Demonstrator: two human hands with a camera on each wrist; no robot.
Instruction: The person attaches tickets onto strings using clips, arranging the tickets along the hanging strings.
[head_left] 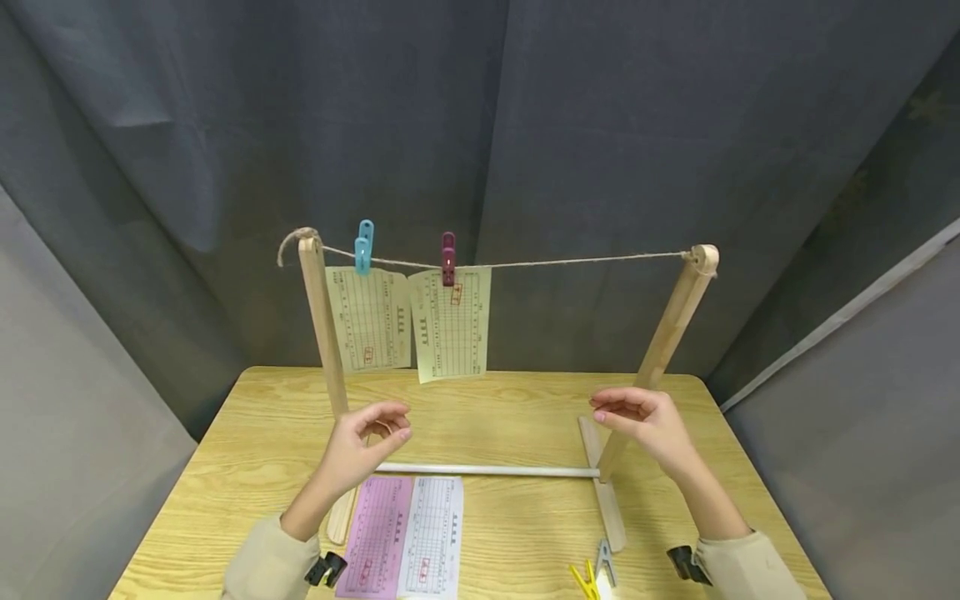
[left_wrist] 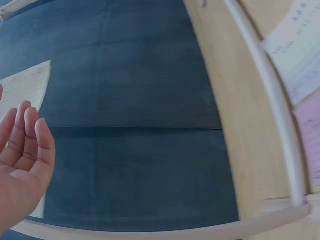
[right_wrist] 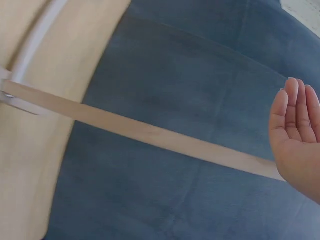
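Head view alone shows the blue clip (head_left: pixel 363 255); both hands (head_left: pixel 355 446) (head_left: pixel 652 423) hover apart, empty, loosely curved.

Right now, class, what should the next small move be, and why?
Probably lower the left hand to the pink sheet on the table and lift it: that hand and the right hand look empty, two yellowish sheets hang clipped to the string, its right part is bare, and a yellow clip and a gray clip lie loose.
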